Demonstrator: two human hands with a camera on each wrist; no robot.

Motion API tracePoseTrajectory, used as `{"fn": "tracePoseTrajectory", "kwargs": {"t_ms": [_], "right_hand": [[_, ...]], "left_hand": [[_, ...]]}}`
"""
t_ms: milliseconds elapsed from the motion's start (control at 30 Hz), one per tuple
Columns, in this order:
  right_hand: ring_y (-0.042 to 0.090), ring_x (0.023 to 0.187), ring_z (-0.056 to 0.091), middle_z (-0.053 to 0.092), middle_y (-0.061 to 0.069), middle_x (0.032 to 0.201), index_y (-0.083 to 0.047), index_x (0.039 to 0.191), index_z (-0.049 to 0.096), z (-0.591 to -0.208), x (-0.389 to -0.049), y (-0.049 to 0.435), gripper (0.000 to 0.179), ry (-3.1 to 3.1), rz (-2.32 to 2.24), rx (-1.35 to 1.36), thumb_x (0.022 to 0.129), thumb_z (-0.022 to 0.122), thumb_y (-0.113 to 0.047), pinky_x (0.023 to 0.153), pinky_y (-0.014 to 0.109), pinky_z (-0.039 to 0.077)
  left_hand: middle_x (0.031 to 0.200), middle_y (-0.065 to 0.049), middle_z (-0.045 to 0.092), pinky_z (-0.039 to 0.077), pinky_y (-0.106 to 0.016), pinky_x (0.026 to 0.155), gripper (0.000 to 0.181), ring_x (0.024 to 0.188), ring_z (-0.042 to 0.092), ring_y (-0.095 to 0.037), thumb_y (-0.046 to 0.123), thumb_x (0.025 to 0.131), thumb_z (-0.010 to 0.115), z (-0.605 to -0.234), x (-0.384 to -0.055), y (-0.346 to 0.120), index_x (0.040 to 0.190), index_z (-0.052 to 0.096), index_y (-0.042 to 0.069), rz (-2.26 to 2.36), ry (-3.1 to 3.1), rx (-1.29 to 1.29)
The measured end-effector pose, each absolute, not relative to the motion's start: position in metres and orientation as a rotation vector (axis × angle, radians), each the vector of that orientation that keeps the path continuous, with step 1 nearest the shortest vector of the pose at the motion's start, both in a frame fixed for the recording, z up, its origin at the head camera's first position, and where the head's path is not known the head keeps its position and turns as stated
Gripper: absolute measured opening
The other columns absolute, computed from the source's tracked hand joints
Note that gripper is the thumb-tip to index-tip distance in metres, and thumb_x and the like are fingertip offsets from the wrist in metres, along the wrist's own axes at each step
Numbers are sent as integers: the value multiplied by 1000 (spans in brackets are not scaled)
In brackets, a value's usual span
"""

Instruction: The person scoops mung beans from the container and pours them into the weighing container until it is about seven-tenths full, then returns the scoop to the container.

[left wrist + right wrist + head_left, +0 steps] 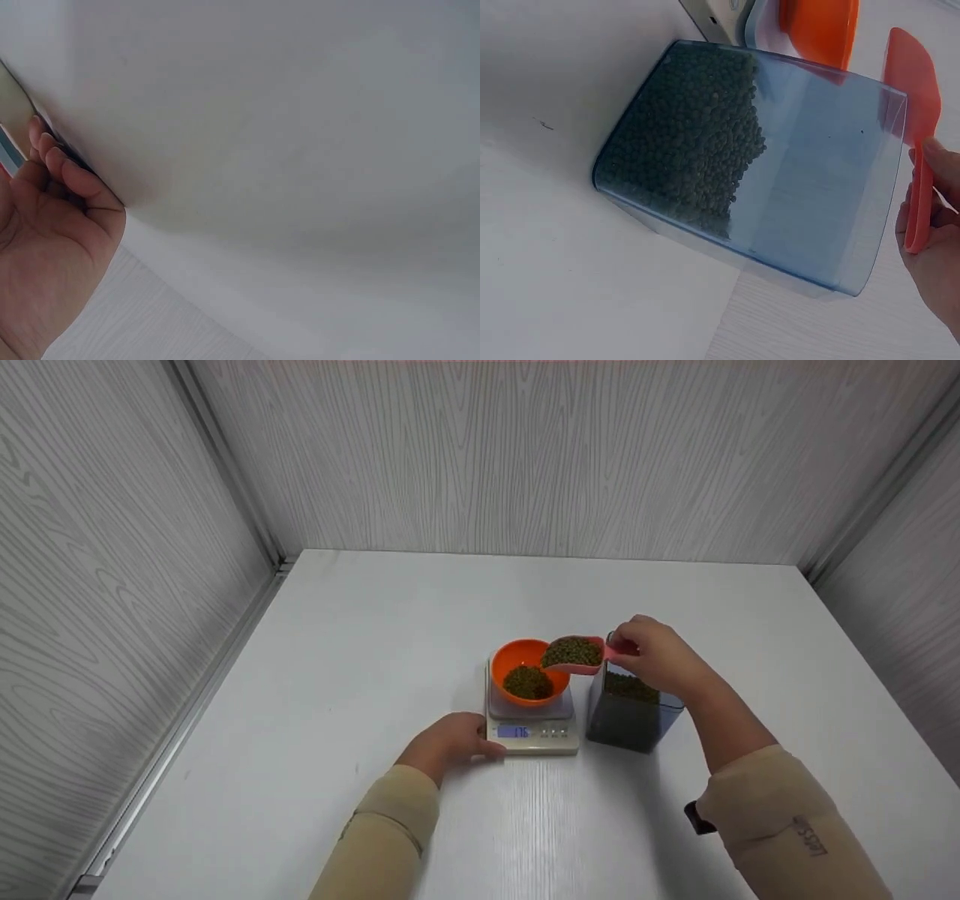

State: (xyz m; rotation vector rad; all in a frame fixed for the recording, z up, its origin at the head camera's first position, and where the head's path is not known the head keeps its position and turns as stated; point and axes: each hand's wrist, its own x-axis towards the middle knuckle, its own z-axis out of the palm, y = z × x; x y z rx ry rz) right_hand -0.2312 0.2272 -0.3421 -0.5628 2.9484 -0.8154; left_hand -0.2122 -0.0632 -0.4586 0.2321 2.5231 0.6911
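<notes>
stretches the left arm (379, 829) and the right arm (787, 817) forward, inclined toward each other, sleeved above and bare near the wrist. holds the left hand (454, 739) low, with thumb pointing inward and fingers (79, 180) curved, showing the palm in the left wrist view. holds the right hand (654, 655) higher and farther out, pinching between thumb and curled fingers.

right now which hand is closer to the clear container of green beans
Right. The right hand is just above the container, holding the scoop; the left hand is at the scale's far-left side, across from it.
</notes>
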Motion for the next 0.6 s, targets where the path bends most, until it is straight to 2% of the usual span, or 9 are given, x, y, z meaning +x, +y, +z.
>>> {"fn": "tracePoseTrajectory", "kwargs": {"t_ms": [167, 600], "right_hand": [[23, 84, 52, 52, 11, 94, -3, 98, 63, -342, -231, 222, 15, 2971, -778, -537, 87, 61, -12, 75, 39, 47], [23, 83, 50, 52, 10, 89, -3, 94, 63, -339, -231, 213, 10, 3054, -632, -609, 84, 62, -6, 74, 38, 48]], "left_hand": [[73, 1, 47, 35, -32, 66, 39, 73, 44, -18, 47, 76, 69, -456, -211, -63, 78, 52, 12, 640, 2546, 288], [75, 1, 50, 36, -33, 68, 38, 75, 46, -18, 48, 73, 71, -457, -213, -64, 79, 54, 14, 701, 2529, 240]]}}
